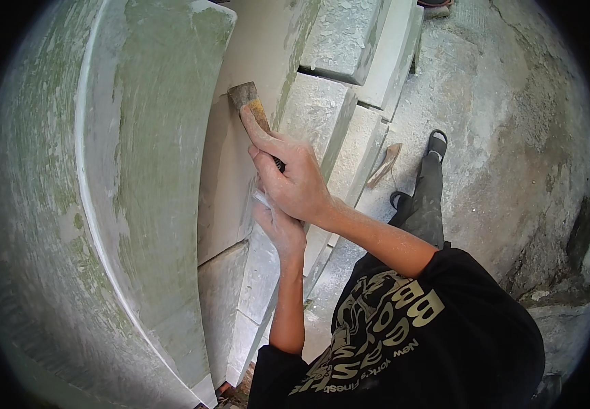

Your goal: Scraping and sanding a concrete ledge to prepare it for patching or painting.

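My right hand (296, 178) is closed round the dark handle of a scraper (246, 99), its index finger stretched along the tool. The worn, flat metal blade has a yellow patch and rests against a smooth beige-grey slab (240, 160). Just below, my left hand (281, 228) is curled close under the right one. A small whitish piece shows at its fingers, but I cannot make out what it is. The right hand partly hides the left.
Left stands a large curved panel (165, 157) streaked green and white, with a pale raised edge. Stepped white blocks (319, 105) run beside the slab. A brownish curved piece (385, 165) lies on the dusty floor (492, 136) near my sandalled foot (437, 143).
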